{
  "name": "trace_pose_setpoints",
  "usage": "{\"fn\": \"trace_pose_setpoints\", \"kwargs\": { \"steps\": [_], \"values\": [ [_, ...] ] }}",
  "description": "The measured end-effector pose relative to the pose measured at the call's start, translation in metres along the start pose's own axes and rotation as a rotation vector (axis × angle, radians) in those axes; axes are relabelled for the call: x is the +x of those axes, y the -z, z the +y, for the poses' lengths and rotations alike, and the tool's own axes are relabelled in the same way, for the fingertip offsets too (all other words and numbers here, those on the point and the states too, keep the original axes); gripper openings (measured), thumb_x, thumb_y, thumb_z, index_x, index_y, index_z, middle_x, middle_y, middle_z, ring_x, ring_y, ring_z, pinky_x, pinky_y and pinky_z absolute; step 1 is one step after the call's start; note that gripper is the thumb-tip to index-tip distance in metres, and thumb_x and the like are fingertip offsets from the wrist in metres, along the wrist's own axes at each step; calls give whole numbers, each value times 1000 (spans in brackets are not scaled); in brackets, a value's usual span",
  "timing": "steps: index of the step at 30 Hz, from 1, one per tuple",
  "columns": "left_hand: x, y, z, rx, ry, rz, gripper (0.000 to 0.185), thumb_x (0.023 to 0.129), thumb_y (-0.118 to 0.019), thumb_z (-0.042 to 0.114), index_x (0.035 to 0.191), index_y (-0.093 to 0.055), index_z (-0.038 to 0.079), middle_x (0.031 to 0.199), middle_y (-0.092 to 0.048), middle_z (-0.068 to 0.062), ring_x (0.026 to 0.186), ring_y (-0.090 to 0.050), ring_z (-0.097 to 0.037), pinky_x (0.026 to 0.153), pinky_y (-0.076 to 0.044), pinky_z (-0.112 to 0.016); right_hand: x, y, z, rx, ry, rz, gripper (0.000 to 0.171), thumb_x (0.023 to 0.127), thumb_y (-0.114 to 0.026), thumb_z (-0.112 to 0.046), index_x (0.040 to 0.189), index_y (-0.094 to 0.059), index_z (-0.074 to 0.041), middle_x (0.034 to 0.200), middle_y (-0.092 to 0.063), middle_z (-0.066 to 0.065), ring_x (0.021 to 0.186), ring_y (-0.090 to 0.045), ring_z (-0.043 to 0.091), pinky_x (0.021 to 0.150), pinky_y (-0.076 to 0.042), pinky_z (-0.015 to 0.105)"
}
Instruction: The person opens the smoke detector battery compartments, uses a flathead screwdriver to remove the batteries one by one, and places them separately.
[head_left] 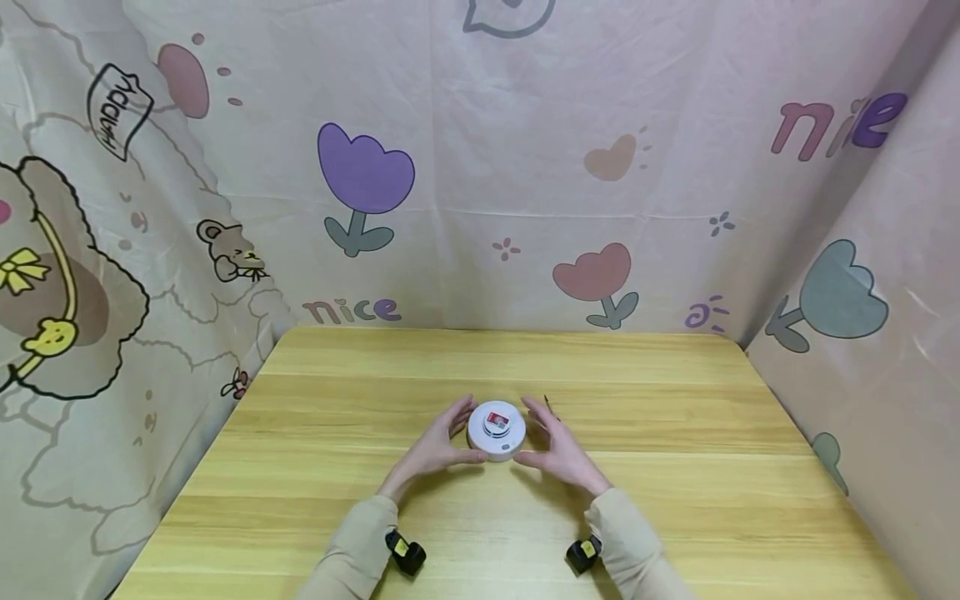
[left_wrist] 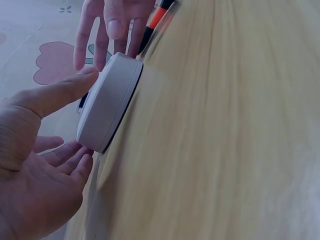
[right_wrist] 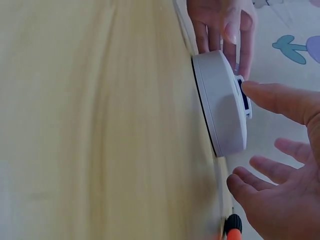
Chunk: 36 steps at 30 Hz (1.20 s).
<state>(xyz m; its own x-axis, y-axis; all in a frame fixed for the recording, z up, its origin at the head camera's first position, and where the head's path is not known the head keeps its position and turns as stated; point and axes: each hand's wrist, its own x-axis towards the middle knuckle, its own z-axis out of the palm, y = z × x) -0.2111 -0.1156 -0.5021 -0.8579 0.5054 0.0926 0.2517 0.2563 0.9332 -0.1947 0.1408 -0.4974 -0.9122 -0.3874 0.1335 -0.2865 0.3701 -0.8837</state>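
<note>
I cup both relaxed hands, left hand (head_left: 437, 446) and right hand (head_left: 553, 446), either side of the round white detector (head_left: 497, 430), gripping nothing, steadying it mid-table (head_left: 675, 467); a pen (left_wrist: 156, 20) lies just beyond it.

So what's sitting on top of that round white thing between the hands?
On the round white device, a small raised centre piece bears a red and white label. Its print is too small to read. The underside lies flat on the wooden table, hidden.
</note>
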Motion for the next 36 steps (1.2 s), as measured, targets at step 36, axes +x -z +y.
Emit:
{"fn": "trace_pose_setpoints", "kwargs": {
  "steps": [36],
  "values": [
    [5, -10, 1, 36, 16, 56, 93, 74, -84, -2, 149, -31, -15, 153, -38, -35, 142, -42, -49, 121, -34, -56, 11, -14, 12, 103, 10, -26, 93, 78, -76, 8, 156, -26, 4, 159, -35, 28, 143, -42, 44, 121, -32, 57]
  ]
}}
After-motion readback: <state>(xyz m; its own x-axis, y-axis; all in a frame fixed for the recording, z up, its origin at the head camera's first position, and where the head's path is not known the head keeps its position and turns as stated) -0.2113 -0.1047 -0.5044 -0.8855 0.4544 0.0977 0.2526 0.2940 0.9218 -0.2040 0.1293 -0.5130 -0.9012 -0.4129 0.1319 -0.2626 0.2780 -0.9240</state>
